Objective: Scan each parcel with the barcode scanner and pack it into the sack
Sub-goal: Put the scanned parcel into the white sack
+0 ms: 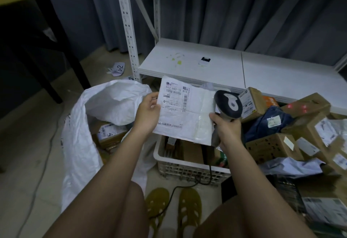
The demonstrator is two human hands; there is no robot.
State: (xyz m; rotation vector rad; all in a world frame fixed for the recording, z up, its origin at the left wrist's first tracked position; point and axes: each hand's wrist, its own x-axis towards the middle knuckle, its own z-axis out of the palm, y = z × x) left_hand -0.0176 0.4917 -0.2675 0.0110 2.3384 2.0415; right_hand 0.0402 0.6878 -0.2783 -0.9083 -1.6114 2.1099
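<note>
While your left hand [148, 110] pinches the white parcel [185, 110] label-up for reading, your right hand [226, 125] grips the scanner [229, 104], aimed astray, beside the open sack [82, 125].

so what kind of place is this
Most likely a small parcel sorting or storage room. Labelled cardboard parcels are heaped at the right, a white woven sack stands open on the floor, and the right hand holds a barcode scanner beside bare metal shelving.
</note>
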